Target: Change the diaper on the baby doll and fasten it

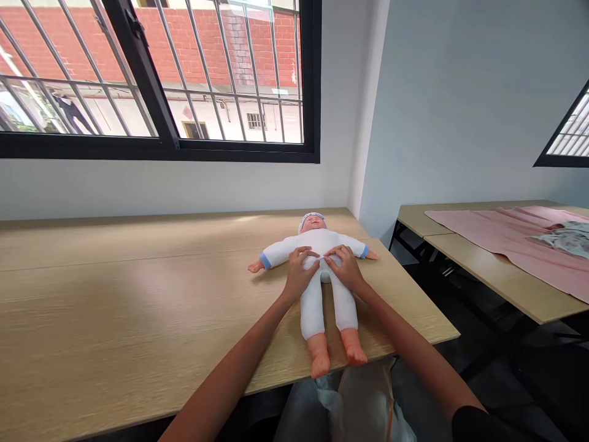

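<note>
A baby doll lies on its back on the wooden table, arms spread, its feet at the front edge. It wears a white outfit with blue cuffs and a white cap. At the waist, my left hand pinches the white doll clothes, thumb and fingers pressed together. Opposite it, my right hand pinches the same clothes on the other side. A thin white strip of fabric or cord shows between my fingertips; which it is, I cannot tell.
The wooden table runs along the wall under a barred window. Across a gap on the right, another table carries a pink cloth with a crumpled patterned cloth on it.
</note>
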`<action>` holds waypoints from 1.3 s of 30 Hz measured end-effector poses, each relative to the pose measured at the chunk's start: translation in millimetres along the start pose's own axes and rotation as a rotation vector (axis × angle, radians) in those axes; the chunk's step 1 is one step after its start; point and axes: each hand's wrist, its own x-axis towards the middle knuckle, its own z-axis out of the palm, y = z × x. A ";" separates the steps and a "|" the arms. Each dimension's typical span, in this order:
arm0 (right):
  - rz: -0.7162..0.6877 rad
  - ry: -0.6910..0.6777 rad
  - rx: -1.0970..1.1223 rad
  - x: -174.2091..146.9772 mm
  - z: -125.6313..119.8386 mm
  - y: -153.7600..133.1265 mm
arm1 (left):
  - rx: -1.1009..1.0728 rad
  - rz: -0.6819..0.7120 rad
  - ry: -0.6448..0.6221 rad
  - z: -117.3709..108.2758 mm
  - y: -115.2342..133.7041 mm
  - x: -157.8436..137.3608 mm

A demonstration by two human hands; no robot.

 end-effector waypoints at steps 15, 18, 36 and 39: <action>-0.009 -0.052 -0.064 5.9 1.8 -1.3 | -0.063 -0.001 0.085 5.5 -5.9 1.9; -0.013 -0.020 -0.052 6.8 4.0 -2.1 | -0.055 -0.004 0.080 4.7 -7.2 1.8; 0.018 -0.005 -0.021 0.9 2.6 0.8 | -0.039 -0.017 0.022 3.0 -4.1 2.4; 0.029 -0.001 -0.026 0.7 3.4 1.4 | -0.028 -0.030 0.013 1.5 -1.5 2.2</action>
